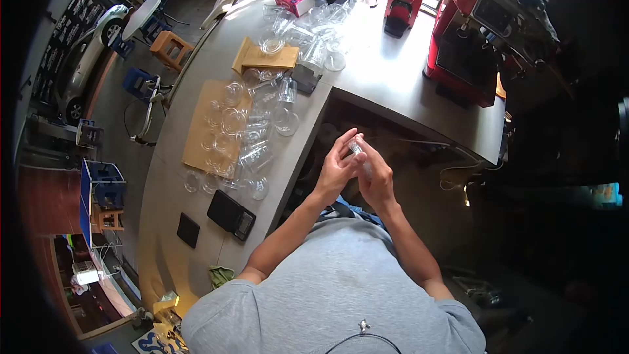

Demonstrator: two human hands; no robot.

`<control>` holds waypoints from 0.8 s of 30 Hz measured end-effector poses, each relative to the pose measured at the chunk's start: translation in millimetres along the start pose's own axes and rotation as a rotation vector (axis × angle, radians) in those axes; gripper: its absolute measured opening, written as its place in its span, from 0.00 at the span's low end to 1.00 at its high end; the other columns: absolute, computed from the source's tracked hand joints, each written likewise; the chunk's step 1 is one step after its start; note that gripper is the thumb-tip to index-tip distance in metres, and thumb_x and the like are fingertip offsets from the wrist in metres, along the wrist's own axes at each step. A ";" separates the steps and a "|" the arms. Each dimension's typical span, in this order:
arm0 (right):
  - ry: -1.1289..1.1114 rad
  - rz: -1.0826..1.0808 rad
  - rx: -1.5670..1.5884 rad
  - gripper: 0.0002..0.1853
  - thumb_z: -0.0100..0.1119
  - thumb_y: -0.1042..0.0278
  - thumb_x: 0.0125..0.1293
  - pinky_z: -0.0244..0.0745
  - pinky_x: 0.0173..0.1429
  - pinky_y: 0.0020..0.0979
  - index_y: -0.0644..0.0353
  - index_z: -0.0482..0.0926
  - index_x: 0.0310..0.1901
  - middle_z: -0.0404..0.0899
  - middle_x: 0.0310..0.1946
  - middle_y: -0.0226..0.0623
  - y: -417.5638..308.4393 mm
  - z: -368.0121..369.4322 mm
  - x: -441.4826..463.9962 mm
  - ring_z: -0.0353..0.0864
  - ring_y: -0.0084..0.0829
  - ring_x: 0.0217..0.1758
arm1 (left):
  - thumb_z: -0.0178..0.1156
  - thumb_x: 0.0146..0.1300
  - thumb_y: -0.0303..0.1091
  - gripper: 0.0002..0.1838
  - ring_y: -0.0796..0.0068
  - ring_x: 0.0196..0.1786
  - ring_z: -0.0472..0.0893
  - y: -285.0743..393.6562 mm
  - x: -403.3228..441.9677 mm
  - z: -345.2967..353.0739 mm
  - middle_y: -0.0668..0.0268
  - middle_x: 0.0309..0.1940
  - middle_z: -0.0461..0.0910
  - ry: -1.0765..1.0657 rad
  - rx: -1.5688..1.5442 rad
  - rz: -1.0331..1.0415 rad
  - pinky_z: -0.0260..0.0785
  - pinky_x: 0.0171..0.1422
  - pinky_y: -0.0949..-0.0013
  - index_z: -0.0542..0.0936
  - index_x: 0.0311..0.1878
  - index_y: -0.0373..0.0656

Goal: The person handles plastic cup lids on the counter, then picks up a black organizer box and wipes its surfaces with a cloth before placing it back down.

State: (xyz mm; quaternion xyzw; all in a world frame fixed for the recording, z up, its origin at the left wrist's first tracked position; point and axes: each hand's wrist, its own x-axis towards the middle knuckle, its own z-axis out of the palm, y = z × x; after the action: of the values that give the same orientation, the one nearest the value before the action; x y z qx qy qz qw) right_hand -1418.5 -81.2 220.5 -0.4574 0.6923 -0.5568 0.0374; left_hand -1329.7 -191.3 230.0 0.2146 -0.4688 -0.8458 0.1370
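Note:
Both my hands are together in front of my chest, near the counter's inner corner. Between them is a small clear plastic item [356, 147], mostly covered by the fingers. My left hand [337, 169] has its fingers curved round one side of it. On the other side, my right hand [376, 174] presses against it with bent fingers. Many clear plastic cups [255, 155] lie in a loose pile on the counter to the left, some on a brown board [203, 134]. More clear cups [314, 52] are heaped farther back.
On the grey counter [367, 69] are a wooden stand [265, 58], a pink tissue box [293, 0], a black scale [231, 215] and a dark flat tablet-like object [188, 230]. A red grinder [404, 1] and red coffee machine [462, 46] stand at the back right.

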 end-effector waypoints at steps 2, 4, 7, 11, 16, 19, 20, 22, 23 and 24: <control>0.010 0.088 0.055 0.21 0.59 0.74 0.72 0.79 0.65 0.40 0.65 0.76 0.66 0.81 0.60 0.54 0.6 2.0 3.9 0.83 0.49 0.63 | 0.72 0.64 0.53 0.52 0.58 0.78 0.65 11.3 3.9 -8.6 0.52 0.81 0.55 -0.081 0.048 -0.032 0.70 0.73 0.58 0.53 0.82 0.45; -0.002 0.229 0.164 0.19 0.57 0.72 0.75 0.81 0.62 0.37 0.65 0.77 0.64 0.84 0.58 0.51 2.6 0.8 9.3 0.86 0.44 0.60 | 0.71 0.65 0.54 0.51 0.59 0.80 0.62 21.6 9.2 -27.5 0.56 0.83 0.52 -0.148 0.112 -0.035 0.68 0.74 0.59 0.53 0.83 0.48; 0.129 0.443 0.522 0.21 0.53 0.65 0.80 0.81 0.63 0.34 0.67 0.72 0.69 0.83 0.59 0.46 14.7 11.2 3.2 0.85 0.36 0.61 | 0.67 0.70 0.49 0.45 0.54 0.80 0.63 54.3 11.1 -77.5 0.59 0.82 0.54 -0.034 0.252 0.246 0.65 0.76 0.58 0.55 0.82 0.43; 0.196 0.613 0.626 0.22 0.50 0.65 0.81 0.82 0.64 0.41 0.65 0.69 0.71 0.81 0.61 0.49 17.0 15.3 0.4 0.84 0.41 0.62 | 0.59 0.77 0.45 0.28 0.62 0.66 0.79 122.4 -19.3 -188.4 0.60 0.70 0.72 0.344 0.344 0.529 0.72 0.68 0.63 0.67 0.73 0.44; 0.059 0.667 0.642 0.23 0.50 0.63 0.81 0.80 0.65 0.45 0.65 0.68 0.71 0.79 0.64 0.51 16.6 52.0 2.9 0.82 0.46 0.65 | 0.64 0.72 0.44 0.28 0.63 0.62 0.81 98.2 -102.6 -406.3 0.57 0.63 0.79 1.131 0.828 0.387 0.76 0.62 0.62 0.71 0.69 0.42; -0.054 0.689 0.679 0.26 0.54 0.60 0.79 0.78 0.67 0.42 0.66 0.67 0.72 0.78 0.64 0.51 11.8 78.4 10.3 0.81 0.44 0.65 | 0.70 0.63 0.51 0.38 0.53 0.68 0.77 71.0 -174.7 -468.2 0.49 0.67 0.74 1.295 1.138 -0.214 0.73 0.67 0.53 0.69 0.72 0.46; -0.083 0.687 0.666 0.27 0.54 0.59 0.79 0.79 0.67 0.42 0.67 0.67 0.72 0.78 0.64 0.51 9.0 85.0 14.3 0.81 0.44 0.65 | 0.71 0.61 0.54 0.42 0.50 0.69 0.75 51.0 -195.3 -490.8 0.48 0.69 0.72 1.273 1.225 -0.403 0.72 0.69 0.50 0.67 0.74 0.48; -0.131 0.679 0.654 0.27 0.53 0.59 0.80 0.79 0.66 0.40 0.67 0.67 0.72 0.78 0.63 0.51 7.4 99.5 21.3 0.82 0.44 0.64 | 0.71 0.57 0.58 0.47 0.47 0.73 0.71 28.9 -221.6 -516.7 0.47 0.72 0.68 1.223 1.251 -0.448 0.67 0.73 0.48 0.64 0.77 0.54; -0.159 0.674 0.658 0.26 0.52 0.59 0.80 0.79 0.65 0.39 0.67 0.67 0.72 0.79 0.63 0.51 7.8 108.2 25.7 0.82 0.44 0.64 | 0.71 0.56 0.60 0.49 0.46 0.75 0.68 18.5 -227.4 -528.8 0.46 0.74 0.65 1.196 1.263 -0.463 0.65 0.75 0.46 0.63 0.78 0.56; -0.189 0.670 0.660 0.26 0.51 0.60 0.81 0.80 0.65 0.38 0.68 0.67 0.72 0.79 0.63 0.50 4.4 117.2 29.5 0.83 0.44 0.63 | 0.71 0.56 0.60 0.50 0.45 0.76 0.67 8.7 -229.6 -543.2 0.46 0.75 0.63 1.205 1.242 -0.445 0.64 0.76 0.46 0.61 0.79 0.58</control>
State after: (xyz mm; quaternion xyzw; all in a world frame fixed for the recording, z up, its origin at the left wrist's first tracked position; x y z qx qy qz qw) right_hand -1372.5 -187.6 186.2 -0.2215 0.5815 -0.6602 0.4205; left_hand -862.7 -495.3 36.8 0.7442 -0.6384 -0.1898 0.0517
